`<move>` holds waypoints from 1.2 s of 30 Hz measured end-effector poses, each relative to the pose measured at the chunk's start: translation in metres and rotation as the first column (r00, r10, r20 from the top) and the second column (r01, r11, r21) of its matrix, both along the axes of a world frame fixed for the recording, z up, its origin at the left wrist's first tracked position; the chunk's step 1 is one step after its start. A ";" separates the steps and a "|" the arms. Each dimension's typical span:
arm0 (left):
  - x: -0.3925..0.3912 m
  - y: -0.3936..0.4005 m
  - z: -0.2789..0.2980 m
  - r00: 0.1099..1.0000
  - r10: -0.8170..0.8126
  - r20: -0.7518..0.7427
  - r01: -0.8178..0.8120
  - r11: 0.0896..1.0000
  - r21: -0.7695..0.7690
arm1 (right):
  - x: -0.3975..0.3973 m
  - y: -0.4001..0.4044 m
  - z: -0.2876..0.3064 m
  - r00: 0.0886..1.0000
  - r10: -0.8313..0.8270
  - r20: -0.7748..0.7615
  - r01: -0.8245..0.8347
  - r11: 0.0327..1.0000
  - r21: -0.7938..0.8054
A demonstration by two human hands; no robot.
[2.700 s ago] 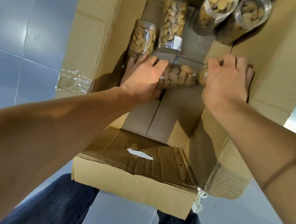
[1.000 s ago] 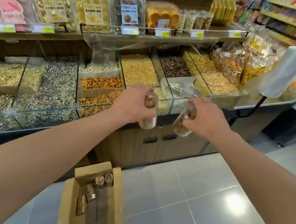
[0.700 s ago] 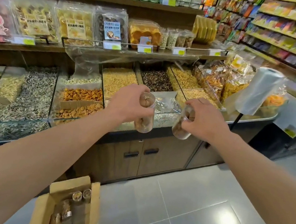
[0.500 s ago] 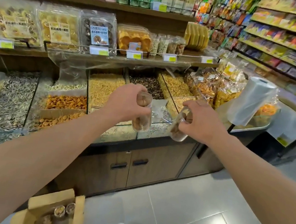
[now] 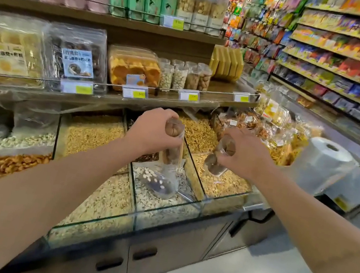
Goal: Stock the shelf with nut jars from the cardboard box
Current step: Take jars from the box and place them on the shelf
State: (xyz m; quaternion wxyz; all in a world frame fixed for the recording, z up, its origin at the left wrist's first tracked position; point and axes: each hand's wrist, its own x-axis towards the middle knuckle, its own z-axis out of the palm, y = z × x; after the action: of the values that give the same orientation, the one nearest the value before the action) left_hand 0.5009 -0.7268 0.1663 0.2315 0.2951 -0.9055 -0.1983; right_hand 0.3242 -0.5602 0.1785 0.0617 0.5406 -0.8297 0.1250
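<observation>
1. The left hand [image 5: 154, 130] grips a clear nut jar [image 5: 174, 145] upright, fingers wrapped round its upper part
2. The right hand [image 5: 245, 156] grips a second jar [image 5: 219, 158], tilted, seemingly base toward the camera
3. Both jars hang above the glass-edged bulk bins [image 5: 163, 207], below the shelf [image 5: 218, 95]
4. Four jars [image 5: 185, 75] stand on that shelf; bare board lies to their right, behind the rail

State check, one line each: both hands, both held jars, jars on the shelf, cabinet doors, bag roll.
left hand: grips a jar
left jar: upright, held above the bins
right hand: grips a jar
right jar: tilted, held above the bins
shelf jars: upright, standing together
cabinet doors: closed
bag roll: on its holder
</observation>
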 end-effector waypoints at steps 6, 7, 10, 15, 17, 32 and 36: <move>-0.064 -0.049 0.005 1.000 -0.009 -0.013 0.009 1.000 0.012 | -0.066 -0.047 0.002 0.999 -0.020 0.048 0.021 1.000 -0.019; -0.075 -0.055 0.006 1.000 -0.005 -0.021 0.005 1.000 0.016 | -0.079 -0.055 0.001 0.998 -0.018 0.058 0.019 1.000 -0.022; -0.111 -0.070 0.005 0.999 0.015 -0.039 -0.015 1.000 0.014 | -0.117 -0.079 0.000 0.998 0.000 0.062 0.001 1.000 -0.012; -0.171 -0.088 -0.001 0.996 0.079 -0.052 -0.078 0.997 0.022 | -0.192 -0.121 0.003 0.996 0.057 0.074 -0.056 0.998 -0.020; -0.194 -0.095 0.000 0.992 0.117 -0.054 -0.115 0.993 0.032 | -0.223 -0.139 0.007 0.991 0.088 0.105 -0.084 0.996 -0.036; -0.313 -0.170 0.001 0.985 0.172 -0.004 -0.172 0.985 0.032 | -0.364 -0.246 0.017 0.976 0.111 0.186 -0.083 0.985 -0.154; -0.341 -0.196 0.005 0.985 0.170 0.008 -0.171 0.985 0.031 | -0.391 -0.271 0.016 0.977 0.110 0.183 -0.069 0.974 -0.214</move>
State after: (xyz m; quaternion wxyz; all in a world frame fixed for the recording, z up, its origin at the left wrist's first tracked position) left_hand 0.1599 -0.9228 0.1712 0.2405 0.3757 -0.8743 -0.1914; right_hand -0.0670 -0.8311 0.1946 0.0305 0.5535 -0.7890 0.2650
